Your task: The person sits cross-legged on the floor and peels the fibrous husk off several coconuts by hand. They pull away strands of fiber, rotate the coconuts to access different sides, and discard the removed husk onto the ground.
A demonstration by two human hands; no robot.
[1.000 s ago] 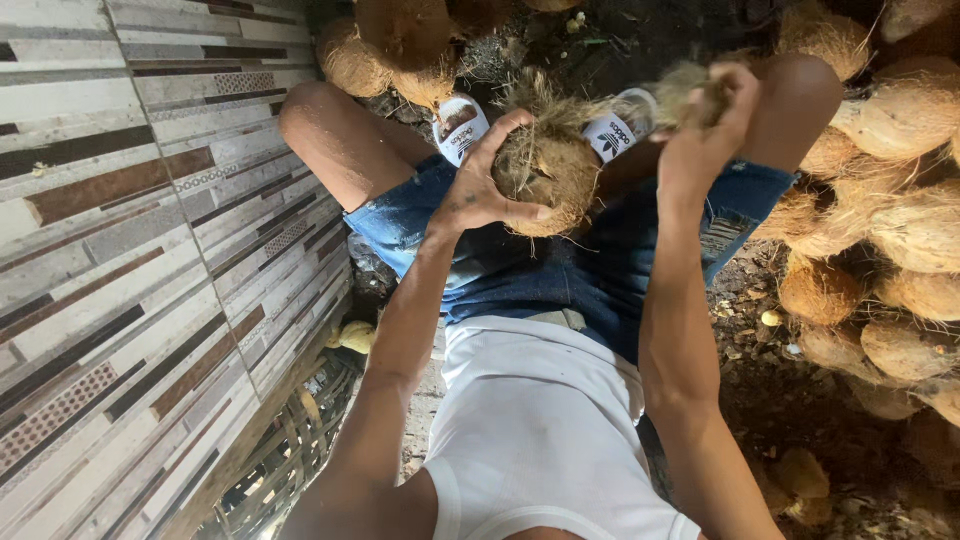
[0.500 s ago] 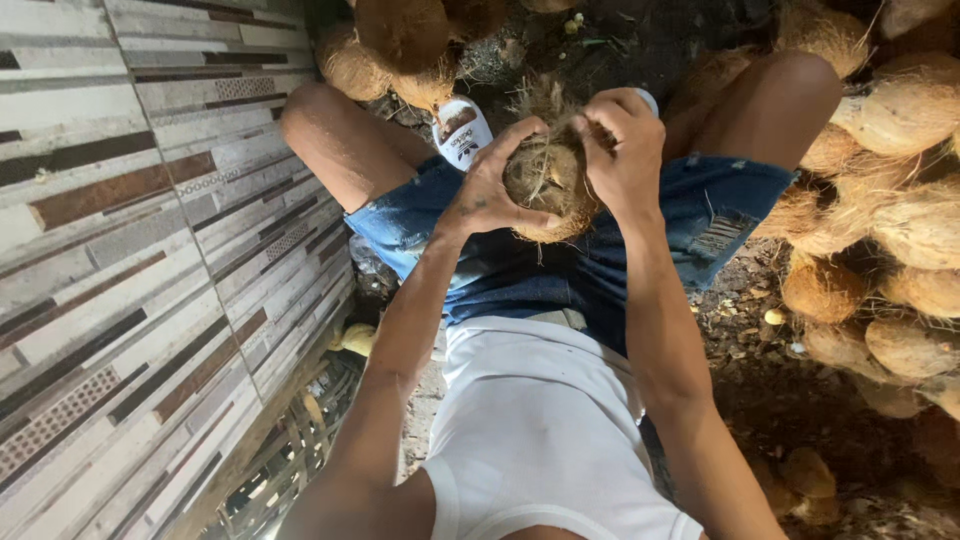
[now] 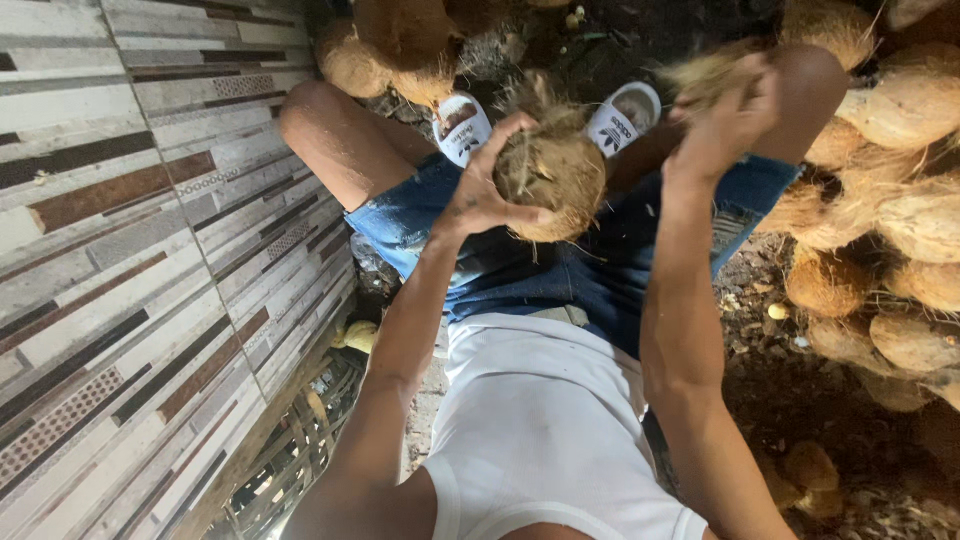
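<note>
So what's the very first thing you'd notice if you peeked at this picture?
Right in the middle, the left hand cups a hairy brown coconut above the person's lap. Just to its right, the right hand grips a tuft of husk fibre held apart from the coconut. A big pile of coconuts fills the right side, and a striped tiled wall runs down the left.
</note>
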